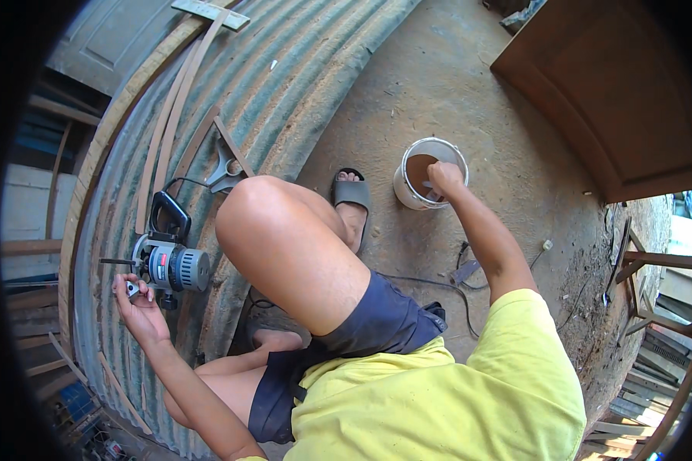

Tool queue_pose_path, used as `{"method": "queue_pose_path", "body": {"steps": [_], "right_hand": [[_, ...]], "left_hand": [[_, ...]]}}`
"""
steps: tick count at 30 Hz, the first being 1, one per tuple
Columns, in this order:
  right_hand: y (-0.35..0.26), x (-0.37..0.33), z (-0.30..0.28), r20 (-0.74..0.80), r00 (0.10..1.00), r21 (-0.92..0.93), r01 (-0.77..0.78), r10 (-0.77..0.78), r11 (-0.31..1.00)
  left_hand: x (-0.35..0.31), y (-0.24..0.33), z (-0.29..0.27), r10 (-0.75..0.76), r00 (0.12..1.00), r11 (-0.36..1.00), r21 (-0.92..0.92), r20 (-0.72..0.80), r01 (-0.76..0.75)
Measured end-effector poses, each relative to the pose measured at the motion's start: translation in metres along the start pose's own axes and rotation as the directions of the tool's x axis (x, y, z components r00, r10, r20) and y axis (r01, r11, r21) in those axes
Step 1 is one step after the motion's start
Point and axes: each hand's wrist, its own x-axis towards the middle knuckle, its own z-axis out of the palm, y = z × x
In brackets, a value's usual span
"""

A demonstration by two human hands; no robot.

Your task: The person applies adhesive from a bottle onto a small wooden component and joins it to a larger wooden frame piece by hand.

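Observation:
My left hand [142,316] is closed around a small silver metal piece [133,290], whose exact kind I cannot make out. Just beyond it a grey and black electric router [173,265] lies on its side on corrugated sheeting, a thin dark rod sticking out of its base. Out to the right, my right hand [446,178] reaches into a white bucket [409,192] with brown contents [420,170]. Its fingers are closed, and something pale and narrow shows just below them; what it is stays partly hidden.
The corrugated sheet [284,100] carries wood strips [178,115] and a grey metal bracket [224,170]. A brown panel [615,92] stands at the upper right. A black cord [430,283] crosses the dirt floor near my sandalled foot [351,192]. Wooden frames [661,284] stand at far right.

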Motion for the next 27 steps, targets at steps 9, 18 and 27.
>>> {"method": "queue_pose_path", "body": {"steps": [9,18,27], "right_hand": [[-0.002,-0.065,-0.148,-0.239,0.969,0.702,0.129,0.060,0.701],[-0.141,-0.113,-0.307,-0.653,0.738,0.752,0.606,-0.170,-0.261],[-0.321,-0.163,-0.406,-0.546,0.516,0.761,0.636,-0.660,-0.131]], "left_hand": [[-0.018,-0.008,0.033,0.016,0.995,1.000,0.022,0.098,-0.018],[-0.059,0.023,0.091,0.024,0.857,0.994,-0.104,0.515,0.035],[-0.074,0.042,0.094,0.113,0.873,0.987,-0.155,0.474,-0.044]]}}
